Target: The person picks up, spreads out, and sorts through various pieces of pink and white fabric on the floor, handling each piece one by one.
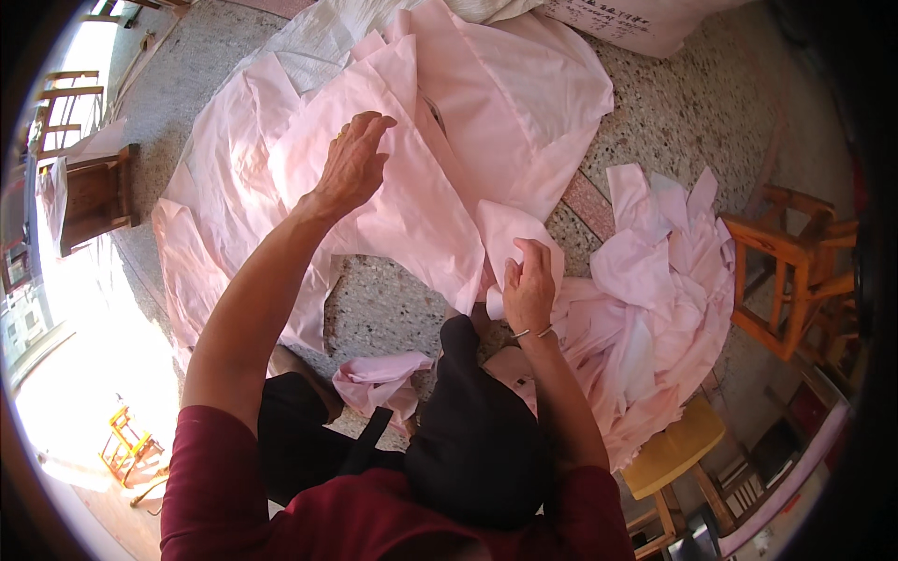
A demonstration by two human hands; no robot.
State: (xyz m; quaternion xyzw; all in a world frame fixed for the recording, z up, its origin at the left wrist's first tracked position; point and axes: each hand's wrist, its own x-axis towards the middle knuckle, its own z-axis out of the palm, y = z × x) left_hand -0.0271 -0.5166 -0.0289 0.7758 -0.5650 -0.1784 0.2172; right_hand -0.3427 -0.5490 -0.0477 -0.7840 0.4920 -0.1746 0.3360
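Note:
Wide sheets of pale pink cloth (449, 140) lie spread and overlapping on the floor in front of me. My left hand (354, 165), with a ring on one finger, is over the left part of this cloth. Its fingers are lightly bent, the thumb is apart, and nothing shows in its grasp. My right hand (530, 284), below a bangle, is at a folded flap of pink cloth (515, 231) near my knee. Its fingers curl over the flap; whether they pinch it is hidden. A crumpled heap of pink cloth (652, 294) lies to the right.
A smaller pink bundle (382, 382) sits on the speckled floor (379, 301) between my legs. Wooden stools (779, 273) stand at the right, near a yellow seat (673, 449). A white sack with writing (624, 24) is at the far edge, and a wooden stool (98, 196) stands left.

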